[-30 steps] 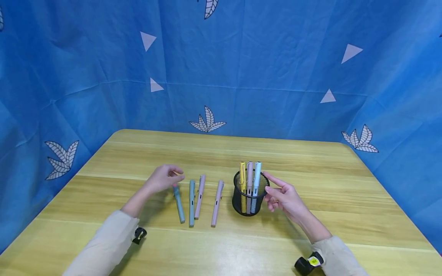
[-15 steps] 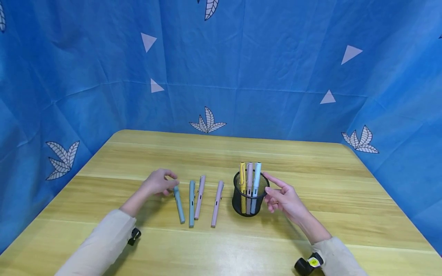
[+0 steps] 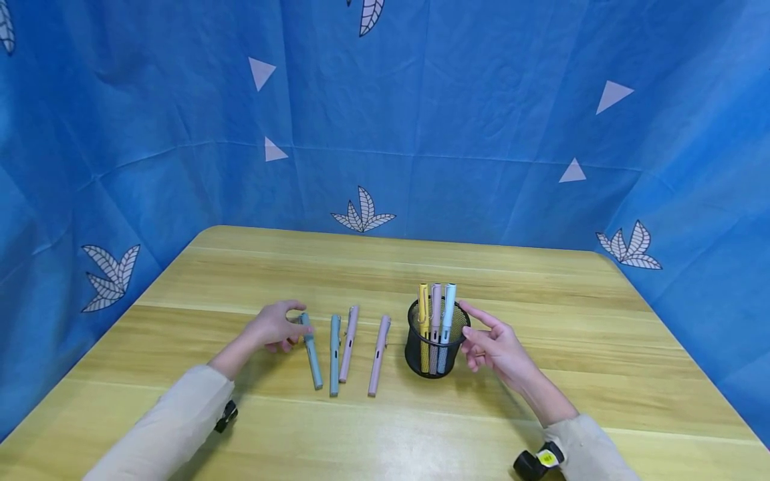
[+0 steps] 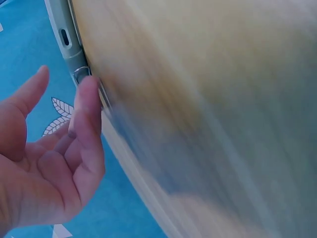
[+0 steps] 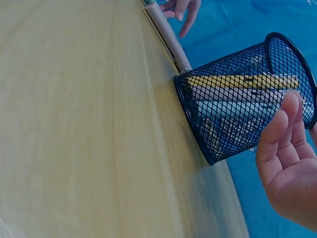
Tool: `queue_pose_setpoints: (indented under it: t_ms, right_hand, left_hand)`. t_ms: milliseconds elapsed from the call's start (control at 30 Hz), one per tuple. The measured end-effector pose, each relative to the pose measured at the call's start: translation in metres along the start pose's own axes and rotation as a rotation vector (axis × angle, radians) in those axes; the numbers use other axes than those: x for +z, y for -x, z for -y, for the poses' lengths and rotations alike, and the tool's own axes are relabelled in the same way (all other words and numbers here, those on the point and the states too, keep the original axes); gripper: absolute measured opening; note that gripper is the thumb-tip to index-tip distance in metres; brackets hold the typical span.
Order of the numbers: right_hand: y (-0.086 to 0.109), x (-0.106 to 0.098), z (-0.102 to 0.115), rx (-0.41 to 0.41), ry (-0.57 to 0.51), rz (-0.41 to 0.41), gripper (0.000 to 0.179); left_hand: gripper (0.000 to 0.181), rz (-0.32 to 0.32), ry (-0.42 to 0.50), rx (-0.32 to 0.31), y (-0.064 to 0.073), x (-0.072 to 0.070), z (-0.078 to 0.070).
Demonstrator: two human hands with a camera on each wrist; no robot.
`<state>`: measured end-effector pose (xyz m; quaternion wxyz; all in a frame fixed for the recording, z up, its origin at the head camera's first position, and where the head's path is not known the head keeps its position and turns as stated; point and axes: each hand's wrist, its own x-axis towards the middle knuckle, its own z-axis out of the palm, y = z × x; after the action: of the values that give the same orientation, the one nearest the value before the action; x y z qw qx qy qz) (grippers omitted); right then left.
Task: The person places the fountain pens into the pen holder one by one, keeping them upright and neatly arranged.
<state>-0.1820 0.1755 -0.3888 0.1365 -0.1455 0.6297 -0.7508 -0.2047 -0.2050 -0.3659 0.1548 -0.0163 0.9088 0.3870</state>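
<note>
Tabletop (image 3: pixel 469 434) moment: the cup (image 3: pixel 415 361), its rim held by the right grip (image 3: pixel 496 347) — and the left grip (image 3: pixel 273 327), loosely parted, holding nothing.
The leftmost pen (image 3: pixel 313 364) lies between its fingers, a pick-up apparently starting; closing seems called for. Head view overlaps thumb (image 4: pixel 32 94) and pen — left wrist view reveals a gap.

In the head view, the wooden tabletop (image 3: pixel 469 434) is being surveyed forward and downward from well back. From its wrist, the left hand (image 4: pixel 54 171) is being viewed close up. From the right wrist, the black mesh pen holder (image 5: pixel 223 136), also being covered by the head view, is being viewed sideways, nearby.
</note>
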Motion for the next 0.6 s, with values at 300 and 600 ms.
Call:
queue_pose_setpoints:
  t_ms: [300,600]
  right_hand:
    - [-0.0001,-0.0012,-0.0015,-0.023,-0.026,0.023,0.044]
    - [-0.0006,-0.0014,-0.0011,-0.02,-0.021,0.028,0.047]
  left_hand:
    - [0.073,0.063,0.041,-0.032,-0.0028,0.0014,0.0037]
    - [0.081,0.082,0.016,-0.056,-0.0034,0.0037,0.0039]
